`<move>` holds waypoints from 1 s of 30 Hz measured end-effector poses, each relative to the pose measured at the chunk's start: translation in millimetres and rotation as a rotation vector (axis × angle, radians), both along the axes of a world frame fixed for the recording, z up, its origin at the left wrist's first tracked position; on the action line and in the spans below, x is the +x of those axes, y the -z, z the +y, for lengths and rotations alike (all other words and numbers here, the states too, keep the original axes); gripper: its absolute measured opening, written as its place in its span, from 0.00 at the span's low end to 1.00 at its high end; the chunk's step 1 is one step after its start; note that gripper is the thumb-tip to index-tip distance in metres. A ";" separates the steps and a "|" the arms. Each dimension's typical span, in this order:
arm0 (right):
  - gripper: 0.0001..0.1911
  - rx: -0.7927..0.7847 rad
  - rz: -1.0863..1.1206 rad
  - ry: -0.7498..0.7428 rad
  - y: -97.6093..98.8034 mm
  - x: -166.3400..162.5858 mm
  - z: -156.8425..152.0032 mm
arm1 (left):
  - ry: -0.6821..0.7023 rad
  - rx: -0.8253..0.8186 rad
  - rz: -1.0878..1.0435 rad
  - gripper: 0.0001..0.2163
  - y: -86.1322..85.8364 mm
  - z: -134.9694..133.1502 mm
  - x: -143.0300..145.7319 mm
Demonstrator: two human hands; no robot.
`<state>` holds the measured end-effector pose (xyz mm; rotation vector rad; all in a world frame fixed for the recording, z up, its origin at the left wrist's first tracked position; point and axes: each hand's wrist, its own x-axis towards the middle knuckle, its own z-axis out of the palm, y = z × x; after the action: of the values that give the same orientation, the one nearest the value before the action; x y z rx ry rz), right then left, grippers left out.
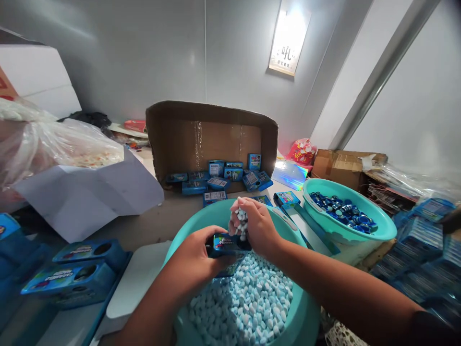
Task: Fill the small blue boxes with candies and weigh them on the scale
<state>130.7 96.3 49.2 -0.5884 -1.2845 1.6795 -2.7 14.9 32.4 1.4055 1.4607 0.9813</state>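
Note:
My left hand [201, 250] is closed around a small blue candy box [225, 242] with printed lettering, tilted over the turquoise tub [190, 223]. My right hand [261, 226] is cupped round a handful of small candies [240, 218], held right at the dark opening in the box's upper side. Below both hands, the tub holds a heap of pale blue and white candies [261, 293]. My left fingers partly cover the box, so how full it is cannot be seen.
A cardboard carton [176, 144] lying on its side holds several blue boxes. On the right stands a turquoise basin [382, 230] of blue-and-silver caps, with stacked boxes [418, 240] beyond. More blue boxes [70, 281] and a white lid [140, 276] are at left.

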 end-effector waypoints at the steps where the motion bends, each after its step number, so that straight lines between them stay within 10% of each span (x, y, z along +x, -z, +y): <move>1: 0.17 0.006 -0.021 -0.001 -0.1 0.6 -0.5 | 0.003 -0.006 0.000 0.16 -0.6 -0.1 0.2; 30: 0.10 0.085 0.048 -0.144 -3.6 11.2 -4.7 | -0.089 -0.001 -0.004 0.19 -10.9 -2.7 3.9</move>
<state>141.9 91.6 52.8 -0.4111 -1.3830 1.7356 1.3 12.2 43.3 1.3466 1.5319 1.0380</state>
